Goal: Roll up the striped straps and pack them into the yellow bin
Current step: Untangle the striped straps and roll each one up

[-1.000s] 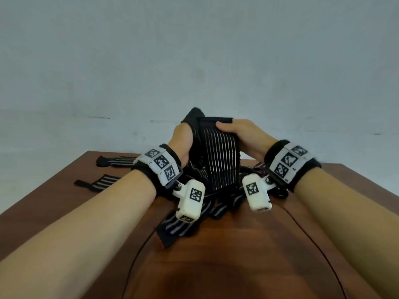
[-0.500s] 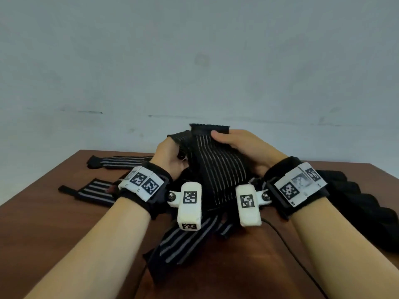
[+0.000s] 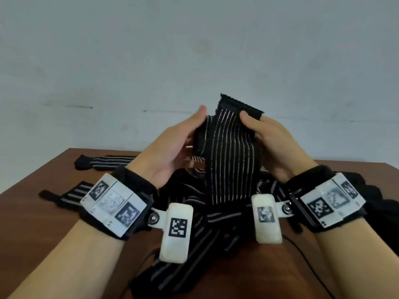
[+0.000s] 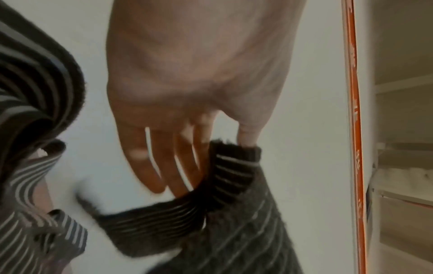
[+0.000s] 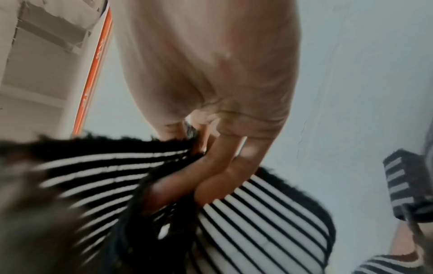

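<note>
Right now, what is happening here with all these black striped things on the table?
A person is holding one striped strap up above the brown table. The left hand cups the side where the strap looks partly rolled, and the right hand pinches the other edge near the top. The rest of the strap hangs down to a heap of straps between the wrists. Two more straps lie flat at the far left. No yellow bin is in view.

brown wooden table (image 3: 43, 234) | pale grey-blue wall (image 3: 194, 50) rising behind table's far edge | thin black cable (image 3: 302, 250) lying on table, toward its near right | orange-edged white panel (image 4: 354, 111) and pale shelving (image 4: 403, 129), position relative to table unclear
</note>
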### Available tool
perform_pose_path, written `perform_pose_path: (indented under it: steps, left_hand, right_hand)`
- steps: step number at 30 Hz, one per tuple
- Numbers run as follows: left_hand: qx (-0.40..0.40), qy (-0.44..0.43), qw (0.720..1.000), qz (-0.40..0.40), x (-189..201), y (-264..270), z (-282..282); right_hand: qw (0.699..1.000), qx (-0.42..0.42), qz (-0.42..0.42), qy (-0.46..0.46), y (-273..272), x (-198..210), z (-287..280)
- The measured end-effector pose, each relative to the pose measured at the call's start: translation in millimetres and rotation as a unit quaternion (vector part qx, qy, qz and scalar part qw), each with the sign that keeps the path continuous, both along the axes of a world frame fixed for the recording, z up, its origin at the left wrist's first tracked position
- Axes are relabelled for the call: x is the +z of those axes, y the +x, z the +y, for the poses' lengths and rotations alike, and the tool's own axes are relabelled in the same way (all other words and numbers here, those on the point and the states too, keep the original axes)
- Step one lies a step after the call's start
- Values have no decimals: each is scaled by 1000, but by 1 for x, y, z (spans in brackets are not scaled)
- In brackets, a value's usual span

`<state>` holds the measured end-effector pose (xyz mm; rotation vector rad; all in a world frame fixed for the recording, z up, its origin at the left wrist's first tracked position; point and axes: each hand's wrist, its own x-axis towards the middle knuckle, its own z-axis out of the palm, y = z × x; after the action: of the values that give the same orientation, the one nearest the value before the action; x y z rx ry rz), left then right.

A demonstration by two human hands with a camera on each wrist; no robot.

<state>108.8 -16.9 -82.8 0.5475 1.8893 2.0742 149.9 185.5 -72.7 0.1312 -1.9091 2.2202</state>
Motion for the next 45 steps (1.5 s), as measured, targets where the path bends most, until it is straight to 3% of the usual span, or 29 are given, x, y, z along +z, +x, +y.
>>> perform_pose_path:
  steps: [3, 6, 14, 26, 29, 35, 38, 45]
  left_hand:
    - [69, 9, 998, -5, -4, 2, 2]
    - [117, 35, 992, -10, -6, 0, 2]
    - [149, 77, 986, 11, -8, 2, 1]
    - [74, 15, 996, 46, -4, 5, 1]
    - [70, 16, 996, 54, -3, 4, 0]
    - [24, 21, 994, 104, -6, 1, -3]
    - [-1, 19, 992, 122, -5, 3, -2]
    - [92, -18, 989, 113, -12, -3, -2]
  right_hand:
    - [999, 28, 3, 35, 2, -3, -4]
    - [998, 5, -1, 69, 2, -4, -3]
    - [988, -32, -28, 151, 7, 1, 7]
    - [971, -81, -6, 223, 12, -1, 5]
    - [959, -45, -6, 279, 16, 0, 6]
    - [964, -23, -34, 262, 18, 1, 9]
    - [953, 18, -28, 300, 22, 2, 8]
    - [936, -44, 24, 348, 17, 0, 5]
